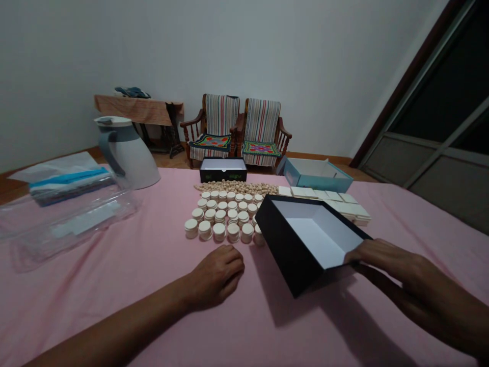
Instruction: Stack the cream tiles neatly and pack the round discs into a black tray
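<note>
My right hand grips a black box by its near right edge, thumb on top and fingers beneath. The box is tilted above the table, its white inside bare and facing up. My left hand rests on the pink cloth with its fingers curled in, and nothing shows in it. Just beyond it stand rows of small stacks of round, pale wooden discs. The lifted box hides the right end of these rows. Behind the discs lies a band of small wooden beads. Square pale tiles lie in stacks to the right.
A second black box and a light blue box stand at the far edge of the pink-covered table. On the left are a white-and-grey jug, a blue-edged packet and clear plastic trays. Two armchairs stand beyond.
</note>
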Available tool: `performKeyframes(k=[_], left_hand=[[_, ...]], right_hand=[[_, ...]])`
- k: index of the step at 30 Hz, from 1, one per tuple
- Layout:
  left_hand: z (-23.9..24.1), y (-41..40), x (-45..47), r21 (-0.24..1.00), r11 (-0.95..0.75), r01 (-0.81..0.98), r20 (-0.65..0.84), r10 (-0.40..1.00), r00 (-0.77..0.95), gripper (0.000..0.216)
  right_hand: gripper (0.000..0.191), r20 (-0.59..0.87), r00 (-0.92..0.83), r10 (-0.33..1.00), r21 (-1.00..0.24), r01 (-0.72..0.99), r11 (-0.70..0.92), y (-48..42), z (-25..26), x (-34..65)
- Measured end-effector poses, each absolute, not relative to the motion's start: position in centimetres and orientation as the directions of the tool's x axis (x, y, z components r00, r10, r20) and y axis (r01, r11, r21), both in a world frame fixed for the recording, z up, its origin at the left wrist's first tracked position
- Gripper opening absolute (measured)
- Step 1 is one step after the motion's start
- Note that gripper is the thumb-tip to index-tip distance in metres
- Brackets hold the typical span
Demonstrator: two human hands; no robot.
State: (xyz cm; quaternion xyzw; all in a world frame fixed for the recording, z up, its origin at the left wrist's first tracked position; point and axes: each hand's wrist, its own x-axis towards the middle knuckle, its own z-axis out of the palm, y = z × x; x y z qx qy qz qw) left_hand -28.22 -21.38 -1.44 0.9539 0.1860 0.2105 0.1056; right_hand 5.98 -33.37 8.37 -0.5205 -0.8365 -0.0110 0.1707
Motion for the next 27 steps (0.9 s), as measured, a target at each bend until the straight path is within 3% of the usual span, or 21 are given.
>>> performKeyframes(k=[3, 6, 12, 18, 27], left_hand=[[-1.7, -21.3, -28.3, 0.289, -0.908, 0.304, 0.357, 0.397, 0.846, 0.019], [-1.9, -21.3, -28.4, 0.304, -0.903, 0.304, 0.347, 0.402, 0.847, 0.017], [-1.6, -21.1, -28.5, 0.303, -0.907, 0.293, 0.333, 0.388, 0.859, 0.018], [-1.9, -21.2, -28.5, 0.292, -0.908, 0.299, 0.342, 0.392, 0.854, 0.019], [-1.9, -21.5, -28.3, 0.24, -0.918, 0.317, 0.331, 0.384, 0.862, 0.017]], right_hand=[[0.033, 0.3, -0.395, 0.868, -0.146, 0.88, 0.451, -32.8, 8.1, 6.1], [0.028, 0.421, -0.369, 0.828, -0.135, 0.878, 0.459, -32.1, 8.3, 6.0], [0.031, 0.55, -0.189, 0.813, -0.163, 0.931, 0.326, -32.2, 7.8, 6.1], [0.034, 0.508, -0.188, 0.84, -0.218, 0.916, 0.337, -34.6, 7.2, 5.7], [0.037, 0.353, -0.299, 0.887, -0.171, 0.911, 0.375, -40.2, 2.8, 8.0]])
